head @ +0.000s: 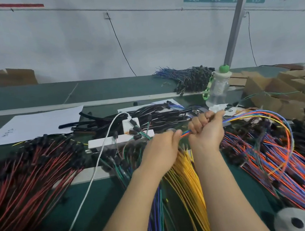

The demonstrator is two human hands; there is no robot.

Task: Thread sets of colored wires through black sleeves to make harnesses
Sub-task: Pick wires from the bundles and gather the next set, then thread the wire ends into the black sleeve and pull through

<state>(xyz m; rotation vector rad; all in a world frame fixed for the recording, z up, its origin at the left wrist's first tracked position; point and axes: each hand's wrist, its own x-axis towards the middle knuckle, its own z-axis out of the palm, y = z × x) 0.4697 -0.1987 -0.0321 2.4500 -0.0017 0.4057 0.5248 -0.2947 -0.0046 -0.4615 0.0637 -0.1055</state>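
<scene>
My right hand is fisted around a set of colored wires in orange, blue, yellow and green, which arc out to the right and loop down. My left hand pinches the short wire ends that stick out of the right fist. A heap of black sleeves lies behind the hands on the green table. I cannot see a sleeve in either hand.
Red wires with black connectors spread at the left. Yellow wires lie under my forearms, orange and blue wires at the right. A white power strip, white cable, paper sheet, water bottle and cardboard boxes surround them.
</scene>
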